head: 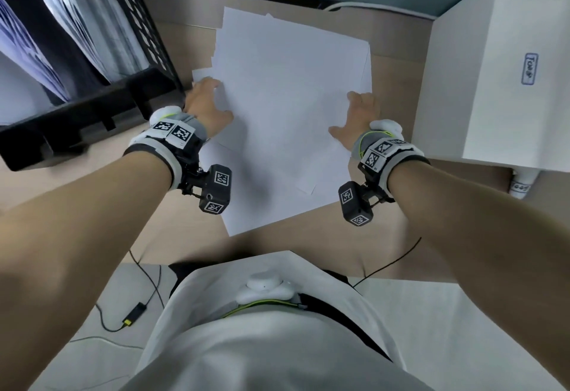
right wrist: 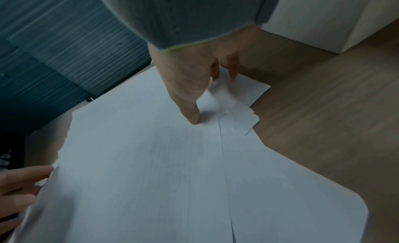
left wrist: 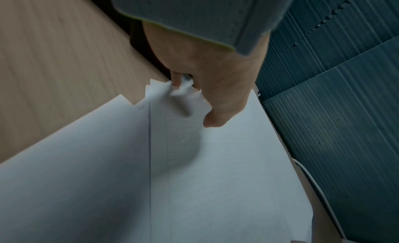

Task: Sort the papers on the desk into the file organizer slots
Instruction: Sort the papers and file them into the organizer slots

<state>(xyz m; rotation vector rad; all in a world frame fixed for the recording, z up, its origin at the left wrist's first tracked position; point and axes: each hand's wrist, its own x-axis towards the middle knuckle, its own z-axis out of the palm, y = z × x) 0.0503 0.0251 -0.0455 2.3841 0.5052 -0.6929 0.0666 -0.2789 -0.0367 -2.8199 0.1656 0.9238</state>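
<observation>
Head view showed a loose stack of white papers (head: 287, 106) lying on the wooden desk (head: 354, 230), between the black file organizer (head: 92, 112) at left and a white box (head: 499, 66) at right. Left hand (head: 206, 106) gripped the stack's left edge, fingers curled under the sheets. Right hand (head: 357, 122) held the right edge, thumb (right wrist: 192, 113) pressed on top, fingers tucked beneath
</observation>
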